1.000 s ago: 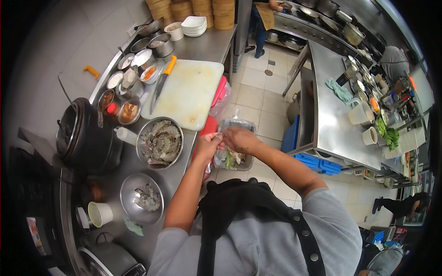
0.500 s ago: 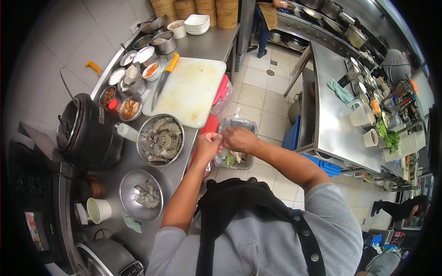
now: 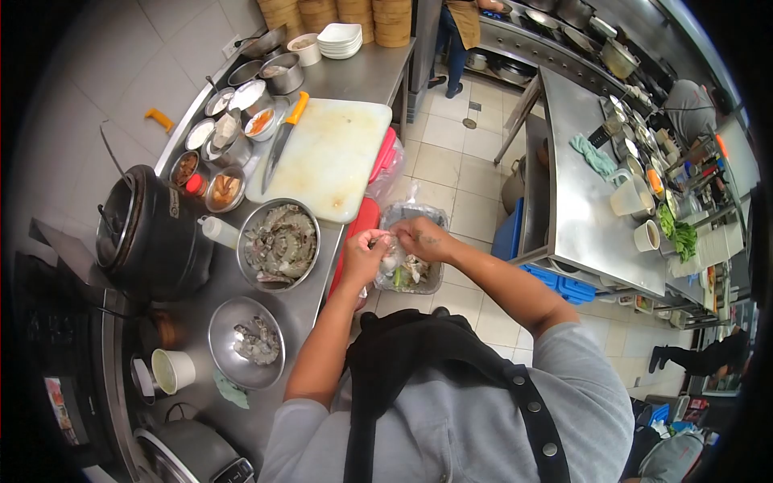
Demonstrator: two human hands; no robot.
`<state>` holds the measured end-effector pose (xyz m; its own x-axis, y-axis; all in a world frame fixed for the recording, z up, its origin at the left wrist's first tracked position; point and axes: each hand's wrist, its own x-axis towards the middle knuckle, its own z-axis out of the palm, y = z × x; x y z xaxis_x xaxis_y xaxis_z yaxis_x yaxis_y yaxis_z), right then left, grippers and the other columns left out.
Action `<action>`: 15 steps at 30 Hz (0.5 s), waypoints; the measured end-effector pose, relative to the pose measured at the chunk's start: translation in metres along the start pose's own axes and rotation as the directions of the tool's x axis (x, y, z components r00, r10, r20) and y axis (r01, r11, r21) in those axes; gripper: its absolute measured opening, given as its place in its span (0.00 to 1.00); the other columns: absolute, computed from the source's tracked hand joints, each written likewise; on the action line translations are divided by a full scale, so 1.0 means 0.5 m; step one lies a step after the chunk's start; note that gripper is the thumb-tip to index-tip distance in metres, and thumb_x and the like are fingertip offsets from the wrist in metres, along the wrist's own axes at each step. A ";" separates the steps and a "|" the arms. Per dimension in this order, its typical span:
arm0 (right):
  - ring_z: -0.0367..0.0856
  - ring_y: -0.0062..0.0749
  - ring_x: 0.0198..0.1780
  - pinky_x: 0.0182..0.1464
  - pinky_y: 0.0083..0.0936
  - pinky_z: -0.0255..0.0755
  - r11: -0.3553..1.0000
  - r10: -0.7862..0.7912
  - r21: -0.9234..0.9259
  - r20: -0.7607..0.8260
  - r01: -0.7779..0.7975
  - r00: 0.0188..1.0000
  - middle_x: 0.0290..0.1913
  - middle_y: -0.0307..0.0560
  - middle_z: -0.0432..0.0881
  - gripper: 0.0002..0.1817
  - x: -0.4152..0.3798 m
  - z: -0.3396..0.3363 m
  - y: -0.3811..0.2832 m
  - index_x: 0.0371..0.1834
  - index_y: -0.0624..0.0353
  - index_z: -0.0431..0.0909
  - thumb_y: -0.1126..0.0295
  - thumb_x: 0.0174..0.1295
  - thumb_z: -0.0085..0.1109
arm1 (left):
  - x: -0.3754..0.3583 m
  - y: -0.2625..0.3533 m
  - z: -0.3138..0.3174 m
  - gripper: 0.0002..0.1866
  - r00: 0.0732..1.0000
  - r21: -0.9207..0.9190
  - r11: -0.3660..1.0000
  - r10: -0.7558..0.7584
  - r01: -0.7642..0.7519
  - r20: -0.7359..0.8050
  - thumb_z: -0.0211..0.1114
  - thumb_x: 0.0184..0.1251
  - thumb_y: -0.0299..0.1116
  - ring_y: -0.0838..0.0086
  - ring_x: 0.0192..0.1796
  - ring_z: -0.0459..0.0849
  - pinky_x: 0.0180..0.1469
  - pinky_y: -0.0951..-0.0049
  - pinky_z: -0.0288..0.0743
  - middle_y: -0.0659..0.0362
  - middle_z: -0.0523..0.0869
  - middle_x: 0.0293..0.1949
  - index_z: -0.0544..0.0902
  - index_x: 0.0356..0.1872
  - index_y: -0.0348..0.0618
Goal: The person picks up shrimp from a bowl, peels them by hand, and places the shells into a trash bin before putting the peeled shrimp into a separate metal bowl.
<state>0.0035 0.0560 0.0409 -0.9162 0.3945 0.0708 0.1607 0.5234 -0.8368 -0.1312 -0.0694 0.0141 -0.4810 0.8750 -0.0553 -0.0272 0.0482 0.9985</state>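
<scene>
Above a plastic-lined waste bin (image 3: 437, 282), my left hand (image 3: 365, 256) and my right hand (image 3: 422, 239) meet, fingers pinched together. Between the fingertips is a small greyish shrimp (image 3: 392, 239), mostly covered by them. Scraps of pale and green waste lie in the bin below. To the left, a steel bowl (image 3: 314, 228) full of raw grey shrimp stands on the counter. Nearer to me, a second steel bowl (image 3: 229, 354) contains a few peeled-looking shrimp.
A white cutting board (image 3: 346, 153) with an orange-handled knife (image 3: 287, 138) lies beyond the bowls. Ingredient containers and a black pot (image 3: 157, 233) line the wall side. A steel table (image 3: 580, 217) stands right. Other people work at the back and right.
My hands have drawn slightly apart at the fingertips, my right hand turning, so more of the bin shows between them. The view has shifted a little.
</scene>
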 end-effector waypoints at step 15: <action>0.78 0.16 0.26 0.24 0.15 0.70 0.618 0.326 0.736 0.079 -0.276 0.942 0.27 0.36 0.79 0.09 -0.032 0.044 -0.007 0.42 0.63 0.77 0.69 0.67 0.52 | 0.003 0.004 0.030 0.12 0.896 0.255 0.949 0.269 -0.184 -0.354 0.65 0.67 0.33 0.80 0.35 0.80 0.39 0.79 0.75 0.61 0.85 0.36 0.81 0.46 0.36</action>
<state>0.0093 0.0311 0.0308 -0.8399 0.4823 -0.2491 0.0817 -0.3415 -0.9363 -0.1186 -0.0608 0.0163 -0.7480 0.6264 0.2191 0.2868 0.0074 0.9580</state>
